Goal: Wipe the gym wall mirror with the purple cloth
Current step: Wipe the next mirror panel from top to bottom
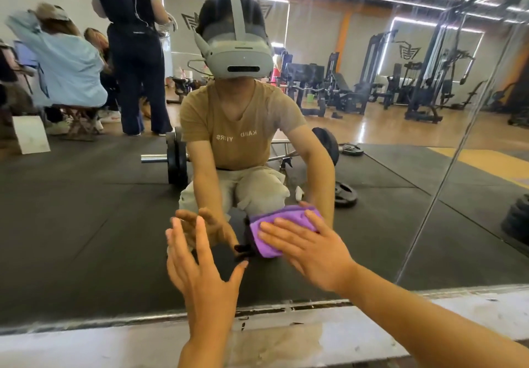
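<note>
The person's right hand [307, 249] lies flat with straight, spread fingers, pressing the folded purple cloth [270, 231] against the gym wall mirror [86, 210], low down near its bottom edge. A flat palm likely keeps the whole pad on the glass. The left hand [200, 267] is also flat, all 5 fingers spread, holding nothing, placed on or just at the glass beside the cloth, probably as a brace. A pale ledge [286, 339] runs below the mirror.
</note>
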